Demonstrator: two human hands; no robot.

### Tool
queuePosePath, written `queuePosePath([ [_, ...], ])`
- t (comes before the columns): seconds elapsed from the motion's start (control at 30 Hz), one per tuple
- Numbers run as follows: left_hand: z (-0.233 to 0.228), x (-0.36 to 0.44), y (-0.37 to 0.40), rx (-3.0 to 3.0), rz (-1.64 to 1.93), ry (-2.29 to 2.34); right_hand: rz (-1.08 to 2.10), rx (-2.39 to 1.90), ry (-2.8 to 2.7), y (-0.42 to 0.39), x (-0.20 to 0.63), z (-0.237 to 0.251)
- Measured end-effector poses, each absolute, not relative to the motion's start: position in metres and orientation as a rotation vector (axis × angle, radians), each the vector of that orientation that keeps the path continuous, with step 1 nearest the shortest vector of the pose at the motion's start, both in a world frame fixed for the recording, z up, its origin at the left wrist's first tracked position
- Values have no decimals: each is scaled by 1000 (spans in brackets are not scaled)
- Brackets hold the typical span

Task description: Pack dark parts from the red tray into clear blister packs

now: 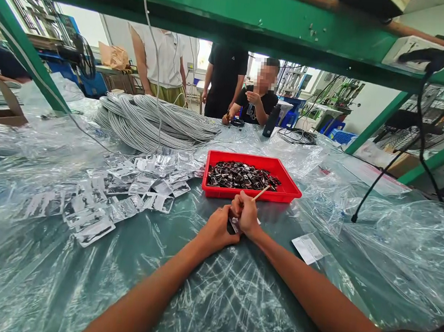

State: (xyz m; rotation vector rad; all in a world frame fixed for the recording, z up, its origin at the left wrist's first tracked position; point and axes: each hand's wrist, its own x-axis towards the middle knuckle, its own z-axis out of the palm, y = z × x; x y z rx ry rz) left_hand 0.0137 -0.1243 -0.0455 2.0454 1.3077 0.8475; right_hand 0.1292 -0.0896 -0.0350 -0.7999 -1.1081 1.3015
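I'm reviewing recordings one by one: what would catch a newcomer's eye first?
The red tray of small dark parts, just beyond the left hand and right hand, stands out first. A big grey cable pile lies behind it, to the left, with clear bags nearer the camera.

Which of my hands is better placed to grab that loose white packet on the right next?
Probably your right hand: the white packet lies just beyond your right forearm, and your left hand would likely have to cross it. The right does hold a thin stick, though.
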Motion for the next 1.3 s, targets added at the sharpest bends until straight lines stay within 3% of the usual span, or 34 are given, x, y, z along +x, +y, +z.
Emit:
queuePosePath([
  [0.23,-43,19,-128,2180,722,1323,1704,-793,-1125,-113,162,-19],
  [0.43,-32,29,-137,2437,486,1468,1482,-723,-989,-81,172,-18],
  [0.67,-42,35,-134,2414,462,1536,1378,-712,-964,-77,151,-37],
  [1.03,-40,32,-134,2372,435,1597,1738,-721,-1159,-120,190,-20],
  [1.3,-22,43,-137,2458,283,1637,1436,-686,-976,-81,197,-19],
])
